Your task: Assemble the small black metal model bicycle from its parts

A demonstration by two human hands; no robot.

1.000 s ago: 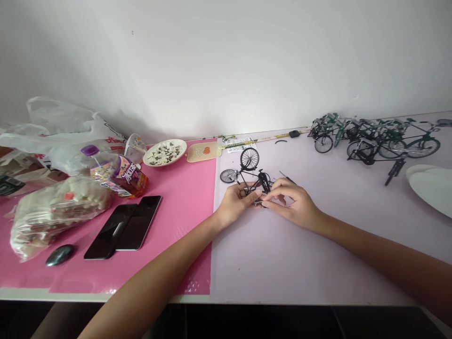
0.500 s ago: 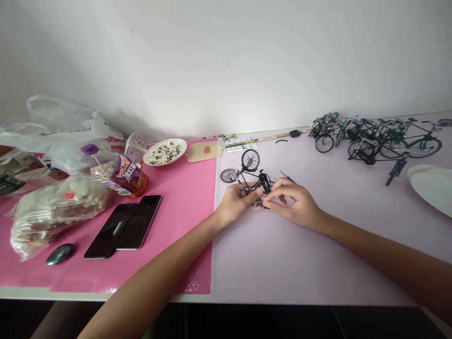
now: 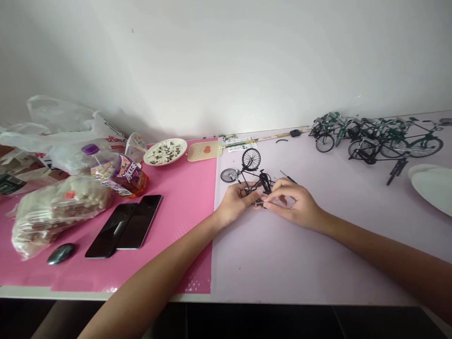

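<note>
A small black model bicycle [image 3: 251, 160] with spoked wheels is tipped over in my hands, its wheels pointing away from me. My left hand [image 3: 235, 202] is closed around the frame near the handlebar end, the thumb pressing on top. Thumb and index finger of my right hand [image 3: 291, 200] pinch together at the near end of the bicycle, by a thin silvery part. Whether the right fingertips hold that part or something smaller is too fine to make out. A thin screwdriver [image 3: 288, 177] lies just beyond my right hand, partly covered by it.
Several finished-looking model bicycles [image 3: 374, 136] stand at the back right. A white plate [image 3: 432, 186] sits at the right edge. Along the wall are a tray [image 3: 204, 151] and a plate of small parts [image 3: 165, 152]. Two phones [image 3: 137, 223], a drink bottle [image 3: 118, 174] and bags lie left.
Almost nothing differs. The view has shifted very slightly, and both hands keep their places on the model bicycle.
</note>
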